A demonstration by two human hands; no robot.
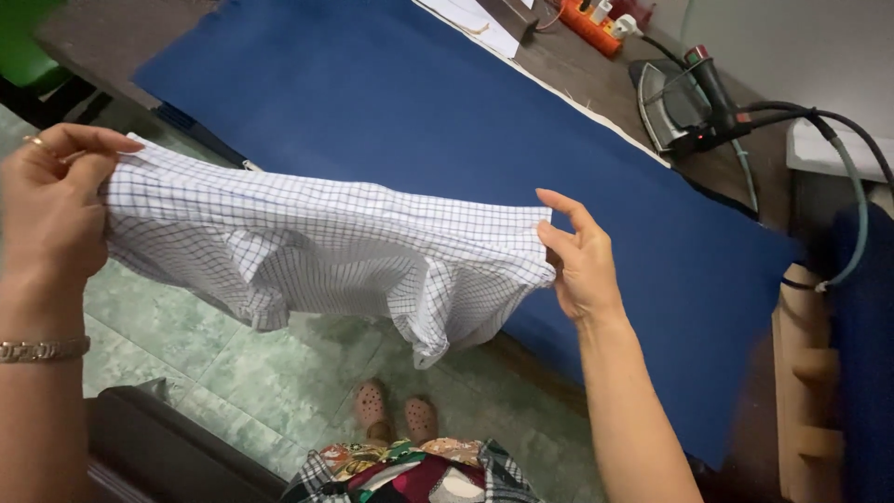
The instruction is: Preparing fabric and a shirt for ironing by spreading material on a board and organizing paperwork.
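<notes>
White blue-checked cotton garment (pixel 326 251) hangs stretched between left hand (pixel 51 210) and right hand (pixel 577 261), each pinching an edge, pulling it taut above the blue padded ironing table (pixel 419 112).

left hand (pixel 51 210) raised at the picture's left edge, thumb and forefinger pinched together above the other curled fingers, wrist bent, forearm running down. right hand (pixel 579 256) held upright, thumb pressed toward loosely extended fingers, forearm slanting down to the lower right. both arms bare, spread well apart.
</notes>
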